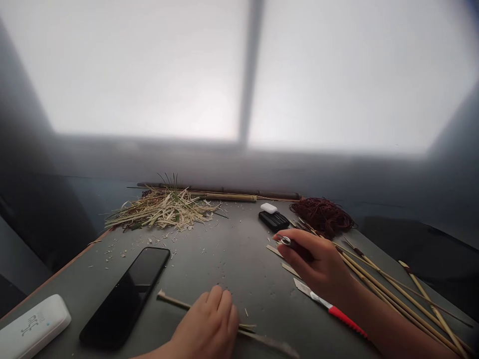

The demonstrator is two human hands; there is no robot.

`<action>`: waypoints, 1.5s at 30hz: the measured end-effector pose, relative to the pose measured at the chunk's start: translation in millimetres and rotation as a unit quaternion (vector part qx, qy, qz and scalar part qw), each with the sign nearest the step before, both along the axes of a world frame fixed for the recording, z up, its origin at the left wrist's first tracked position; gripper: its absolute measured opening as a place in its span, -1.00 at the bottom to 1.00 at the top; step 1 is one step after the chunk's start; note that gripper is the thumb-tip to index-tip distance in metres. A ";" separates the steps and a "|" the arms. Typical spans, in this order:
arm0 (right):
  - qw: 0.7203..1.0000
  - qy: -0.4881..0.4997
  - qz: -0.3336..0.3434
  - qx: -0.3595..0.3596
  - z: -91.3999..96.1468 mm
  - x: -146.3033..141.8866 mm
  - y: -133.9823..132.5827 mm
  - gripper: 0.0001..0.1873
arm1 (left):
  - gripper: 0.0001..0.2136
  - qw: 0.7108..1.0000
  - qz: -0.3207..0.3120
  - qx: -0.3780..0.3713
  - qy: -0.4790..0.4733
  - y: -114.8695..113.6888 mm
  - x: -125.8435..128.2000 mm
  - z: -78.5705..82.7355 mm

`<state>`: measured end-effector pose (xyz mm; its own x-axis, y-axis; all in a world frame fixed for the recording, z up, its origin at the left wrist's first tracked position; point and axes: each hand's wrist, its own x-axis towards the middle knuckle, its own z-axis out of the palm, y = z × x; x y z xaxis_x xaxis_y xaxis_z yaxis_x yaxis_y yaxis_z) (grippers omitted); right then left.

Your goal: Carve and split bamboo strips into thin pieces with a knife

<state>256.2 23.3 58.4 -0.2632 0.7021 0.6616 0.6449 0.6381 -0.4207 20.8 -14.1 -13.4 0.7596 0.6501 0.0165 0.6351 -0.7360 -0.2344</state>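
My left hand [209, 321] is closed around a thin bamboo stick [174, 300] low over the near table. Its thicker end sticks out to the left; thin green slivers [247, 327] and a blurred flat strip [271, 343] show to the right of the fist. Raised to the right, my right hand [314, 257] pinches a small dark tool with a round, shiny metal end [285, 240]; the palm hides most of it. Below that hand lie a knife with a red handle [346, 320] and pale flat strips [290, 269].
A black phone [125, 299] and a white device [35, 324] lie at left. Behind are a heap of shavings [172, 209], bamboo poles [224, 191], a black case [273, 220] with a white case [268, 208] on it, and dark red cord [324, 215]. Bamboo sticks [392, 294] line the right.
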 end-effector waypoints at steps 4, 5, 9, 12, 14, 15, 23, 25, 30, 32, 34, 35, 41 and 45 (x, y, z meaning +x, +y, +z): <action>0.986 0.146 0.017 -0.077 -0.9 2.4 1.1 -0.70 | -0.87 1.000 -0.006 0.014 -0.003 9.3 -0.9 21.5; 0.975 0.195 0.024 -0.103 -0.3 3.3 1.7 -0.68 | -0.84 1.000 -0.009 0.017 -0.007 15.7 -2.9 32.2; 0.918 0.358 0.033 -0.170 9.1 8.1 5.9 -0.64 | -0.76 0.994 0.043 0.055 -0.085 63.4 -27.9 77.5; 0.880 0.431 0.031 -0.195 17.3 11.5 11.0 -0.65 | -0.70 0.985 0.095 0.078 -0.123 112.0 -64.6 92.1; 0.861 0.460 0.029 -0.216 19.4 12.8 14.6 -0.64 | -0.70 0.975 0.137 0.090 -0.153 139.9 -90.6 88.5; 0.857 0.462 0.022 -0.227 19.2 13.1 16.3 -0.62 | -0.71 0.969 0.157 0.097 -0.166 150.6 -101.9 84.0; 0.905 0.253 -0.043 -0.338 4.1 18.4 27.4 -0.62 | -0.74 0.931 0.209 0.140 -0.264 159.4 -112.3 63.4; 0.921 0.170 -0.058 -0.345 5.0 25.5 28.6 -0.67 | -0.66 0.930 0.202 0.123 -0.280 151.7 -101.2 66.4; 0.941 0.004 -0.080 -0.328 13.2 43.6 23.7 -0.80 | -0.71 0.938 0.148 0.025 -0.311 125.5 -67.9 67.4; 0.940 -0.063 -0.076 -0.326 12.3 40.6 17.1 -0.81 | -0.75 0.946 0.105 -0.011 -0.306 111.2 -52.8 66.7; 0.933 -0.153 -0.058 -0.321 7.1 28.4 8.5 -0.69 | -0.80 0.954 0.065 -0.038 -0.290 96.0 -38.1 67.1; 0.927 -0.186 -0.047 -0.321 3.5 19.8 4.2 -0.64 | -0.81 0.957 0.053 -0.049 -0.282 88.7 -31.5 67.5; 0.918 -0.287 -0.084 -0.261 -6.4 -8.7 -2.0 -0.87 | -0.72 0.978 0.010 -0.066 -0.197 53.6 -16.2 56.6; 0.907 -0.303 -0.173 -0.236 6.3 22.5 12.6 -0.68 | -0.70 0.958 0.027 -0.090 -0.270 34.7 -28.5 38.1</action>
